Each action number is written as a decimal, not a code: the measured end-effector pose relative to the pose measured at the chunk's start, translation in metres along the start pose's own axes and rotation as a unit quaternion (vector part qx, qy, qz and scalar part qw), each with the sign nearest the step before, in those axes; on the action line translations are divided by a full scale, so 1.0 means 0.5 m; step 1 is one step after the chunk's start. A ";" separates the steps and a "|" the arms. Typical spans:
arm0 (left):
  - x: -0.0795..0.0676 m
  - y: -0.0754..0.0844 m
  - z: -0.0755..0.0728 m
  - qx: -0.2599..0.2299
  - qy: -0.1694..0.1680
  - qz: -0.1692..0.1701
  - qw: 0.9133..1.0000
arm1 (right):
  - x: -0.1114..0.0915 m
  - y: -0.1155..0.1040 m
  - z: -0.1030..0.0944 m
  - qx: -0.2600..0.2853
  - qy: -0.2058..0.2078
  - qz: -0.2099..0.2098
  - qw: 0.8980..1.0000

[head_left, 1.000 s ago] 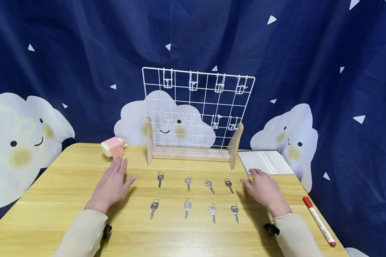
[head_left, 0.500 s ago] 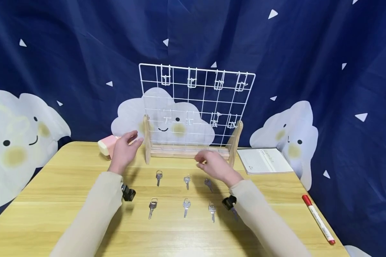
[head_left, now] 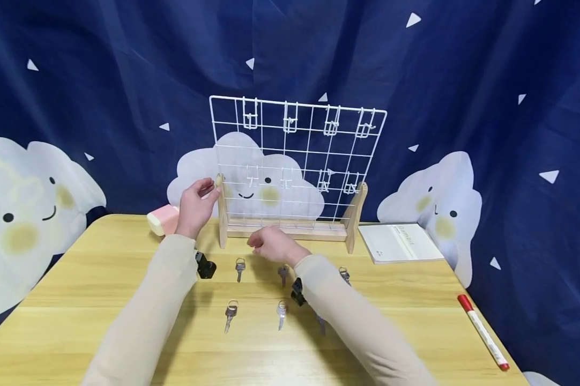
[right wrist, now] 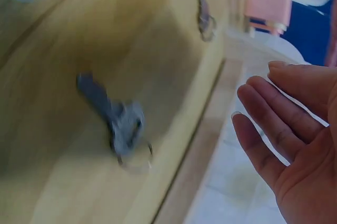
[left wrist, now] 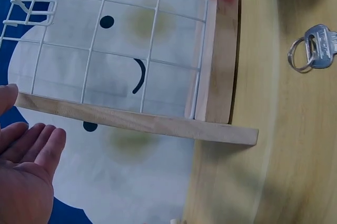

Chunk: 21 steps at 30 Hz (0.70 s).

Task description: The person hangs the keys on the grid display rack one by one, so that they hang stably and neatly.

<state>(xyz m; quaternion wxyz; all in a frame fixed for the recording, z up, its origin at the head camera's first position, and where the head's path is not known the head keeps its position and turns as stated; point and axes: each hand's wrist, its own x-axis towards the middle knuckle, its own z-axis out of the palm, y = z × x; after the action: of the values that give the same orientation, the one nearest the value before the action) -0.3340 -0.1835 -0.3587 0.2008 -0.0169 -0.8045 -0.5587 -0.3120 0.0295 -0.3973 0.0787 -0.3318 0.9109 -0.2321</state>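
My left hand (head_left: 196, 206) is at the top of the left wooden upright (left wrist: 137, 124) of a white wire grid rack (head_left: 309, 153). Its thumb is right by the upright's end in the left wrist view, the fingers apart and loosely bent. Palm inward, my right hand (head_left: 275, 245) hovers over the table just in front of the rack's wooden base (head_left: 290, 231), holding nothing between its loosely bent fingers. Below it lies a key (right wrist: 124, 124) with a ring. More ringed keys, such as one front-left key (head_left: 230, 315), lie in two rows; my right arm covers some.
White wire hooks (head_left: 331, 127) hang on the grid in two rows. A pink and cream block-shaped object (head_left: 163, 220) stands left of the rack. To the right lie a white notepad (head_left: 401, 244) and a red-capped marker (head_left: 483, 332). A dark blue curtain (head_left: 126, 69) hangs behind the table.
Both hands have risen from beside the keys. My left hand has moved forward and right to the rack's left upright; my right hand has swept left across the front of the base.
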 end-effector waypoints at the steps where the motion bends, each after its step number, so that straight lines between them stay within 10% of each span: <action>1: 0.002 0.001 0.001 -0.001 0.003 0.001 1.000 | 0.008 -0.002 0.008 -0.007 -0.005 -0.001 1.000; 21: 0.011 0.008 0.010 0.024 0.022 -0.006 0.999 | 0.076 -0.010 0.095 -0.142 -0.039 -0.014 0.989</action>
<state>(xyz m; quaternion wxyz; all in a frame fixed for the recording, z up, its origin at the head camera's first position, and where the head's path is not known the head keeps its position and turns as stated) -0.3397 -0.1787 -0.3548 0.2156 0.0055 -0.8132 -0.5405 -0.3243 -0.0159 -0.4363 0.0624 -0.3612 0.9262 -0.0882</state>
